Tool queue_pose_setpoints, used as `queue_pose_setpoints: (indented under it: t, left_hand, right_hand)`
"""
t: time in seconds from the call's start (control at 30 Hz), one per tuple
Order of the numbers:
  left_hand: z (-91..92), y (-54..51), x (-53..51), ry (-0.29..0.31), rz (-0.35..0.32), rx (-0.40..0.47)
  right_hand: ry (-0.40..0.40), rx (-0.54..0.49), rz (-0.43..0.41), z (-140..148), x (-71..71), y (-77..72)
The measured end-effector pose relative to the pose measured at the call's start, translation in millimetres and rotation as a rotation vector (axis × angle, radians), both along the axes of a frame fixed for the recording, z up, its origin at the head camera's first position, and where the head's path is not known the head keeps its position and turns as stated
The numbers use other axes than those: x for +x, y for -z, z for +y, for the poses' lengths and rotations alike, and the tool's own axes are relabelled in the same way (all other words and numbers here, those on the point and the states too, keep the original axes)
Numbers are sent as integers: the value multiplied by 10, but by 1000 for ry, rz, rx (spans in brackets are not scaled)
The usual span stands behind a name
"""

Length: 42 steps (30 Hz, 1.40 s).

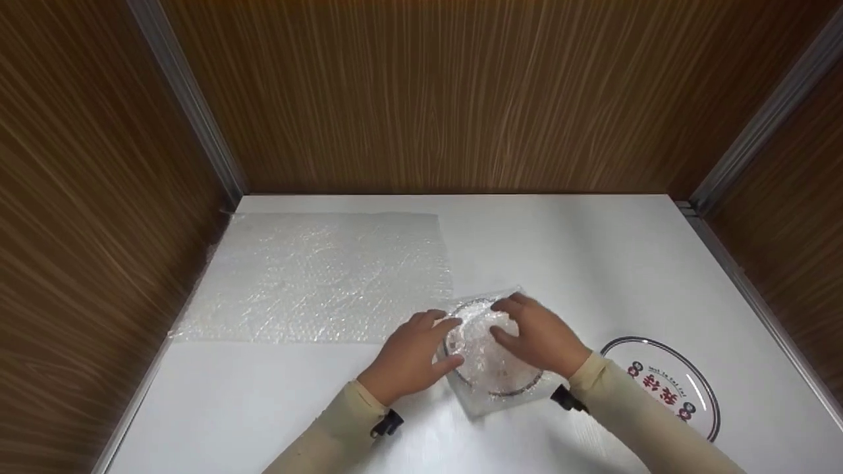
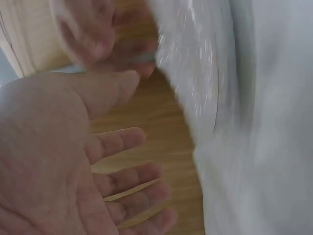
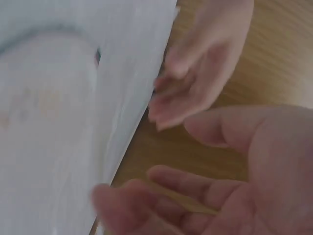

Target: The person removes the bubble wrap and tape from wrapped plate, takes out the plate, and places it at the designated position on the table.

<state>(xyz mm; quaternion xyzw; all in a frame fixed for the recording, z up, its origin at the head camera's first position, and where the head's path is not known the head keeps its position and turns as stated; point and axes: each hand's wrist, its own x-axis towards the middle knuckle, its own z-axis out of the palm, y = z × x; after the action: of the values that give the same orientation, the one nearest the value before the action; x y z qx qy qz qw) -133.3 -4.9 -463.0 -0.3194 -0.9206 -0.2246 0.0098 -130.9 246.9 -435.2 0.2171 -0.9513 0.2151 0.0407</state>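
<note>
Clearly, the bubble-wrapped plate [image 1: 498, 370] lies between the facing fingers [image 1: 449, 324].

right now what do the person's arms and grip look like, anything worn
The left sleeve and right sleeve are pale beige and reach the wrists, each with a small black attachment near the cuff. The left grip and right grip wear no gloves.

Pale beige long sleeves [image 1: 649, 418], small black fittings [image 1: 387, 423] beside the cuffs [image 1: 370, 394], hands [image 1: 409, 359] bare
</note>
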Motion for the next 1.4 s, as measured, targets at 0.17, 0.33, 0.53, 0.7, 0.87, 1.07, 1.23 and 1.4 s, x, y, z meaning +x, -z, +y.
queue_pose_setpoints:
  t: [0.17, 0.33, 0.53, 0.7, 0.87, 1.07, 1.23, 1.4]
  left_hand:
    - [210, 109, 82, 4, -84, -86]
    - [254, 185, 156, -7, -137, -161]
    - [234, 158, 253, -6, -140, -253]
    - [202, 79, 295, -5, -158, -310]
    - [167, 16, 312, -8, -141, -335]
    - [71, -64, 294, 16, -98, -373]
    - [-3, -105, 249, 15, -95, -343]
    - [-25, -129, 229, 0, -142, -320]
  right_hand:
    - [41, 119, -110, 303, -213, 107]
    - [75, 136, -274, 384, -300, 241]
    - [56, 169, -263, 298, -260, 266]
    - [57, 225, -296, 198, -142, 226]
    - [20, 278, -344, 132, -6, 128]
    - [-62, 354, -308, 90, 73, 42]
    - [-83, 361, -233, 86, 62, 28]
    - [-83, 342, -239, 81, 41, -4]
